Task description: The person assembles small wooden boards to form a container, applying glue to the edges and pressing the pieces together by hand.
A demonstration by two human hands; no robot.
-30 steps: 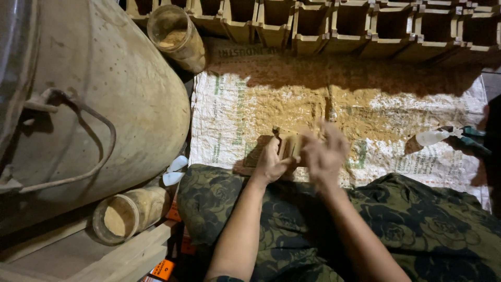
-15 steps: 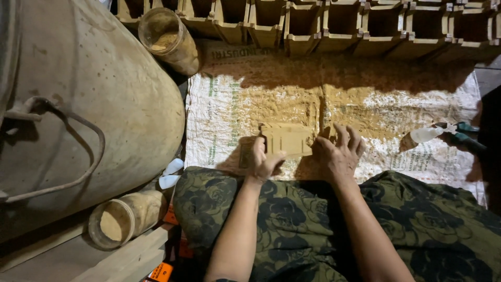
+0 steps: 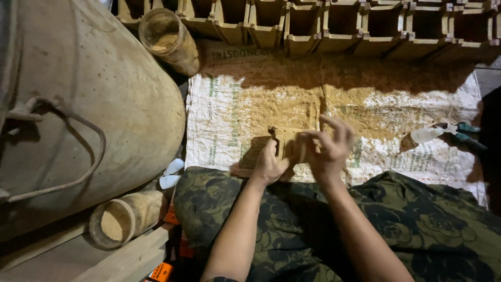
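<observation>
The small piece (image 3: 286, 144) looks like pale, matt wood. The sack (image 3: 229, 104) beneath is woven plastic, rough under caked sawdust. The boxes (image 3: 339, 23) are bare wood. The big drum (image 3: 88, 89) looks like dull, dusty metal.

Sack (image 3: 229, 104) open ahead (dusty); drum (image 3: 88, 104) crowds left; boxes (image 3: 344, 23) wall the far edge.

Woven sack (image 3: 229, 99) spread on floor, sawdust (image 3: 292, 104) over it; spray bottle (image 3: 425, 136) at sack's right edge; wooden boxes (image 3: 334, 23) line its far edge.
</observation>
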